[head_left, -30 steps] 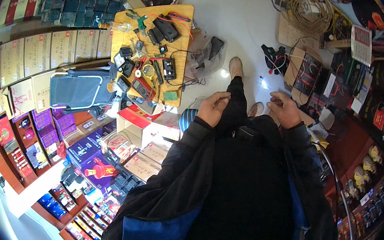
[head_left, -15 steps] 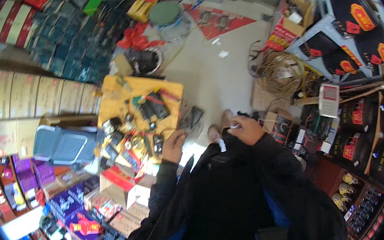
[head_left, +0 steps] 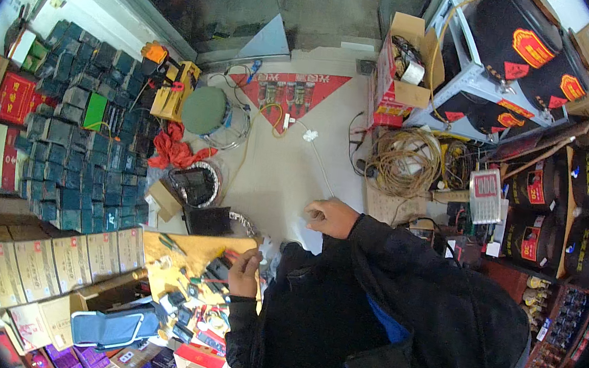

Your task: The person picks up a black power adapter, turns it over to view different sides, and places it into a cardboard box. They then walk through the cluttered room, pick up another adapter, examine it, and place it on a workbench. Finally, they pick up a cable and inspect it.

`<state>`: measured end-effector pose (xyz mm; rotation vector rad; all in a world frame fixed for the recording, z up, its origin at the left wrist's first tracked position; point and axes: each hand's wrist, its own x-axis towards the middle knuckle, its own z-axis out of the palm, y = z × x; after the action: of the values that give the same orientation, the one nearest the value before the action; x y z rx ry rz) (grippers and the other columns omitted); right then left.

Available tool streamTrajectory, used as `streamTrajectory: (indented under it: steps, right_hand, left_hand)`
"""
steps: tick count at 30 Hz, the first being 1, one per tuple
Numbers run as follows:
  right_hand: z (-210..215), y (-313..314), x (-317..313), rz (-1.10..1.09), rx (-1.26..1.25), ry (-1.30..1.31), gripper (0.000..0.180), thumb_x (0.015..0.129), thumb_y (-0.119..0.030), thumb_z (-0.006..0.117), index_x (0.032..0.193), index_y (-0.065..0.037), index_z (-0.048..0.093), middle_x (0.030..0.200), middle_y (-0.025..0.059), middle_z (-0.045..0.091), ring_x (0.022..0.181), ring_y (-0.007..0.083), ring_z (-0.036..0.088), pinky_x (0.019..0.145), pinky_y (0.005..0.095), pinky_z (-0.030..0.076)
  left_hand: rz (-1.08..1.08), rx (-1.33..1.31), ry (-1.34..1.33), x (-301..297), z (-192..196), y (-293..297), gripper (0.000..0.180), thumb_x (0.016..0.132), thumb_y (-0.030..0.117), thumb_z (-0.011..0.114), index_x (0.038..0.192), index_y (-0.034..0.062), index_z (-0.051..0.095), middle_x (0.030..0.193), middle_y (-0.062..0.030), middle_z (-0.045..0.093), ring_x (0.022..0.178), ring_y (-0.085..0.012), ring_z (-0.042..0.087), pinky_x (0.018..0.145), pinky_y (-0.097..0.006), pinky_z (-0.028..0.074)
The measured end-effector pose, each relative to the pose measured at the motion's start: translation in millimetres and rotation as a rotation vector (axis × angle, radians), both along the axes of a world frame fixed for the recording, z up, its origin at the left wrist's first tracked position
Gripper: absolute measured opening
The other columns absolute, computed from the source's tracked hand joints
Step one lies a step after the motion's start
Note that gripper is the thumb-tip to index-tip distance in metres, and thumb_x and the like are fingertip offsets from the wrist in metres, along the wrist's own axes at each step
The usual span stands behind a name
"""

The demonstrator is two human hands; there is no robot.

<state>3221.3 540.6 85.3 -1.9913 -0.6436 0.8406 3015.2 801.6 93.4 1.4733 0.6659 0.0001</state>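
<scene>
My right hand (head_left: pixel 334 218) is held out over the floor with its fingers curled in. A thin white cord (head_left: pixel 321 169) runs up to its far side and passes out of sight there; whether the fingers grip it is hidden. At its other end lie a white clump (head_left: pixel 309 135) and a small white plug-like piece (head_left: pixel 288 121). My left hand (head_left: pixel 244 273) is closed, fingertips pressed together, by the right edge of the yellow table (head_left: pixel 193 246). Anything between those fingertips is too small to make out. Pliers (head_left: pixel 172 245) and several small tools and parts lie on the table.
A round green stool (head_left: pixel 203 110) and a black basin (head_left: pixel 195 184) stand ahead on the left. Coiled cable (head_left: pixel 406 164) lies at the right beside an open carton (head_left: pixel 402 69). Stacked dark batteries (head_left: pixel 87 153) fill the left wall; a red triangular mat (head_left: pixel 286 96) lies ahead.
The view has tilted up toward the doorway, so the table sits lower. My right hand has moved left and forward; the white pieces seen at it before no longer show. My left hand remains closed.
</scene>
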Motion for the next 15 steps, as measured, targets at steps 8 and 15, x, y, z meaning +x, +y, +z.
streamTrajectory:
  steps: [8, 15]
  right_hand:
    - [-19, 34, 146, -0.086, -0.154, 0.055, 0.053, 0.081, -0.036, 0.072, 0.121, -0.002, 0.063, 0.108, 0.02, 0.07, 0.093, 0.035, 0.069, 0.083, 0.0428, 0.055]
    - [7, 151, 254, -0.093, -0.185, 0.012, 0.051, 0.084, -0.027, 0.076, 0.126, -0.002, 0.061, 0.104, 0.0173, 0.07, 0.087, 0.0258, 0.069, 0.079, 0.0378, 0.055]
  left_hand:
    - [-0.133, 0.222, 0.124, 145, -3, 38, 0.028, 0.096, 0.017, 0.064, 0.117, -0.0018, 0.069, 0.106, -0.012, 0.073, 0.099, -0.0188, 0.069, 0.089, -0.032, 0.052]
    - [-0.071, 0.127, 0.11, 276, 7, 150, 0.028, 0.097, 0.016, 0.065, 0.118, -0.0019, 0.067, 0.105, -0.0097, 0.073, 0.095, -0.0155, 0.068, 0.087, -0.029, 0.053]
